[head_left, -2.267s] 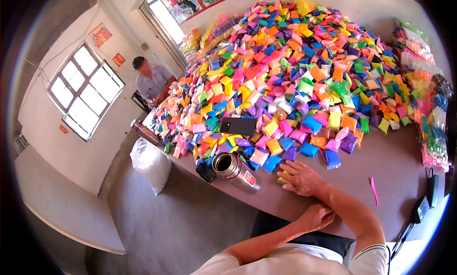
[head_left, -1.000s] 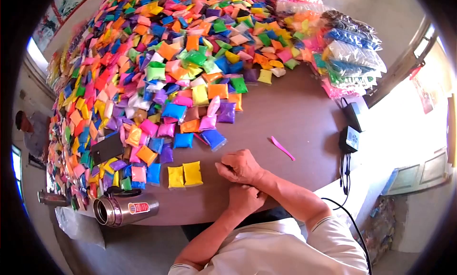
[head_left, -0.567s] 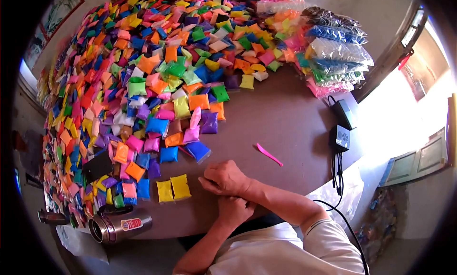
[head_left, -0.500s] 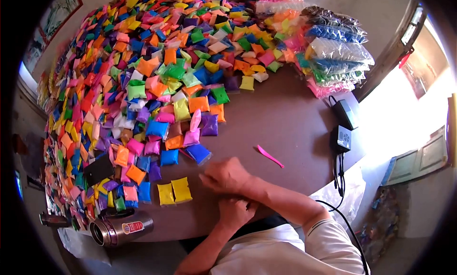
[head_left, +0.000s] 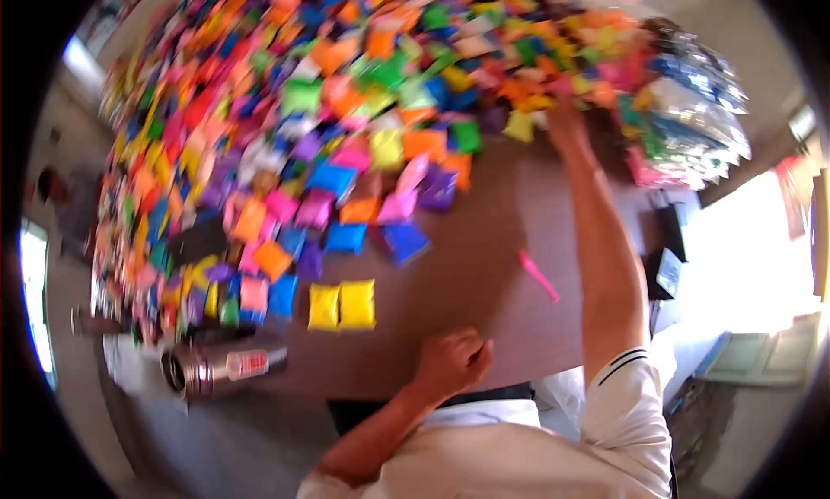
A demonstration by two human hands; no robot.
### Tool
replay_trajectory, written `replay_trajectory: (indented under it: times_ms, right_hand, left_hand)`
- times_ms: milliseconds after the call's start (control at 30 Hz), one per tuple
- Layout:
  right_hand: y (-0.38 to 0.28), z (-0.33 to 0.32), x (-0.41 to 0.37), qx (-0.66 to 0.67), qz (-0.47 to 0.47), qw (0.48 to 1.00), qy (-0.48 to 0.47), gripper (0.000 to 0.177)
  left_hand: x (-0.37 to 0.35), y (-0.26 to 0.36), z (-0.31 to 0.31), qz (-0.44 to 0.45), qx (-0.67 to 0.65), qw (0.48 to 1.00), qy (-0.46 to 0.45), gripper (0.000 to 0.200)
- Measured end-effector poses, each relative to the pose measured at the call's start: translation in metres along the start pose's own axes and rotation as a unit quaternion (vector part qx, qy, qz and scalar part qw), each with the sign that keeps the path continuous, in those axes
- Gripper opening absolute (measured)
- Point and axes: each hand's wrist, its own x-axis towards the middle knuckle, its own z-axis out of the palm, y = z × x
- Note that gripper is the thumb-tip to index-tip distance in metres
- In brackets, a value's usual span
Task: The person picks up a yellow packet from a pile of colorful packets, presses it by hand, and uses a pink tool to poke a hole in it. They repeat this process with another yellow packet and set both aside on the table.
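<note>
My left hand (head_left: pixel 454 362) rests by the table's near edge with its fingers curled in a loose fist; nothing shows in it. My right hand (head_left: pixel 566 123) is stretched far forward at the right end of a large heap of small colorful packets (head_left: pixel 346 93). Motion smears its fingers, so their grip and anything in them are hidden. A yellow packet (head_left: pixel 519 127) lies just left of that hand. Two yellow packets (head_left: pixel 341 305) lie side by side to the left of my left hand. Between my arms, a pink plastic knife (head_left: pixel 539 275) lies on the brown table (head_left: pixel 484 248).
Stacked clear bags of colored packets (head_left: pixel 692 110) stand at the back right. Below them are a black power adapter (head_left: pixel 670 227) and a small dark box (head_left: pixel 664 273). A metal flask (head_left: pixel 220 367) lies on its side at the near left, and a dark flat object (head_left: pixel 197 241) sits among the packets.
My right hand has moved from beside my left hand far forward to the heap. My left hand stays near the table edge. The whole view has shifted and blurred.
</note>
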Motion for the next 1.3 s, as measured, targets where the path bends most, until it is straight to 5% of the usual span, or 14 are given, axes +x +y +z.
replay_trajectory:
  times_ms: [100, 400, 467, 567, 633, 700, 900, 1067, 1133, 1233, 1300]
  right_hand:
    - [0.027, 0.029, 0.023, -0.042, -0.070, 0.997, -0.014, 0.052]
    - [0.016, 0.023, 0.033, -0.106, 0.052, 0.991, -0.061, 0.048]
    - [0.022, 0.019, 0.026, -0.001, -0.003, 1.000, 0.000, 0.042]
    - [0.026, 0.006, 0.012, -0.019, -0.033, 0.997, 0.071, 0.033]
    - [0.003, -0.013, -0.016, 0.142, 0.034, 0.986, 0.083, 0.028]
    - [0.012, -0.007, -0.026, 0.367, 0.177, 0.912, 0.054, 0.025]
    - [0.013, -0.016, -0.056, 0.447, 0.190, 0.874, 0.018, 0.027]
    - [0.004, -0.024, -0.049, 0.374, 0.220, 0.899, 0.056, 0.027]
    - [0.038, -0.020, -0.040, 0.024, 0.028, 0.995, 0.095, 0.028]
    - [0.021, -0.034, -0.045, -0.038, 0.100, 0.992, 0.069, 0.030]
    - [0.016, -0.028, -0.044, -0.069, 0.057, 0.976, 0.200, 0.028]
  left_hand:
    - [-0.008, -0.003, 0.003, -0.002, -0.006, 1.000, 0.004, 0.034]
    - [-0.004, -0.003, 0.002, 0.008, -0.024, 1.000, -0.002, 0.033]
    - [-0.003, -0.002, 0.003, 0.011, -0.030, 0.999, 0.018, 0.032]
    - [-0.004, -0.002, 0.005, 0.027, -0.032, 0.999, 0.030, 0.030]
    - [-0.002, -0.002, 0.004, 0.040, -0.033, 0.999, 0.003, 0.030]
    - [-0.002, -0.003, 0.004, 0.037, -0.014, 0.999, -0.016, 0.030]
    - [-0.001, -0.001, 0.002, 0.043, -0.010, 0.999, -0.013, 0.031]
    - [0.001, 0.001, 0.002, 0.034, -0.009, 0.999, 0.004, 0.029]
    - [0.009, 0.002, 0.001, 0.028, -0.003, 1.000, -0.003, 0.029]
    - [-0.014, 0.002, 0.001, 0.010, 0.000, 1.000, -0.023, 0.030]
    - [0.001, 0.002, 0.000, 0.011, -0.011, 1.000, -0.020, 0.031]
